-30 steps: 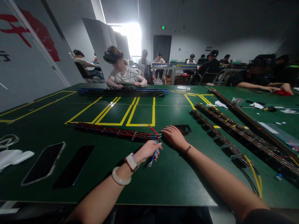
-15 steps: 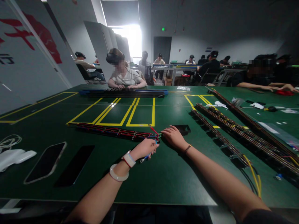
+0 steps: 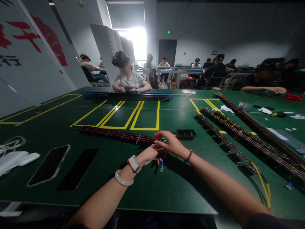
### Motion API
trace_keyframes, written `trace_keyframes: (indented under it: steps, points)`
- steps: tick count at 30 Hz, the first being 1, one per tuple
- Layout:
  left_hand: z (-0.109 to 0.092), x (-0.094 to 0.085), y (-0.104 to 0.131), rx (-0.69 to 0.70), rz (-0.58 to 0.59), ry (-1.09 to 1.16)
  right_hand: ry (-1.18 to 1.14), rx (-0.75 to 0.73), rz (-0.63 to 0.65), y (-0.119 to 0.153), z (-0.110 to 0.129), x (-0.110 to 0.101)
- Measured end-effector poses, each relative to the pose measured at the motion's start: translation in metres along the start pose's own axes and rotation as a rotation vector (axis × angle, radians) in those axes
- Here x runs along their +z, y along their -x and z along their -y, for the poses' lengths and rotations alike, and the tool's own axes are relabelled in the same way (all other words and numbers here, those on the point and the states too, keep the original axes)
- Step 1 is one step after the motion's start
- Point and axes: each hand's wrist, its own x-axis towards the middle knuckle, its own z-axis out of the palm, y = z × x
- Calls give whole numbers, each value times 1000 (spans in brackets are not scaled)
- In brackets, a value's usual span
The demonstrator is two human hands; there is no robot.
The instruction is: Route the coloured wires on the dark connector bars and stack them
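Observation:
A long wiring harness (image 3: 119,135) of red, blue and dark wires lies across the green table, its right end under my hands. My left hand (image 3: 152,153), palm partly up, has its fingers curled around wire ends there. A blue-sleeved ring terminal (image 3: 162,166) hangs below those fingers. My right hand (image 3: 172,143) reaches over the same end from the right, its fingers bent onto the wires, with a bit of red showing at the fingertips. The two hands touch or overlap, so the exact grip is partly hidden. Right behind my right hand is a black rectangular housing (image 3: 186,134) with green wire near it.
Two phones (image 3: 49,165) (image 3: 78,169) and a white object with a cable (image 3: 19,160) lie at left. Long wired rails (image 3: 228,143) run along the right side, yellow leads (image 3: 263,184) at their near end. Across the table (image 3: 190,197) a co-worker (image 3: 131,78) handles a blue-edged rail (image 3: 95,95).
My right hand has moved left and down onto my left hand at the wires. The red lead has been drawn in under its fingers. The ring terminal now points downward.

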Motion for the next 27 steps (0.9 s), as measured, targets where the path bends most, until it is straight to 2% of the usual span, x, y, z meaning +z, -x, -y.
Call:
trace_keyframes:
  steps: [3,7,12,18,23,27]
  points:
    - [1,0,-2,-25,13,35,62,109,-25,-8,-3,-4]
    - [0,0,-1,-31,65,36,130,219,-69,-13,-31,-24]
    - [-2,0,1,-22,95,75,151,312,71,-7,-73,-43]
    - [-1,0,-1,-42,131,181,432,237,213,1,-91,-36]
    - [0,4,-3,-64,145,307,460,216,322,6,-96,-24]
    - [1,6,-2,-75,161,374,485,168,321,6,-92,-22]
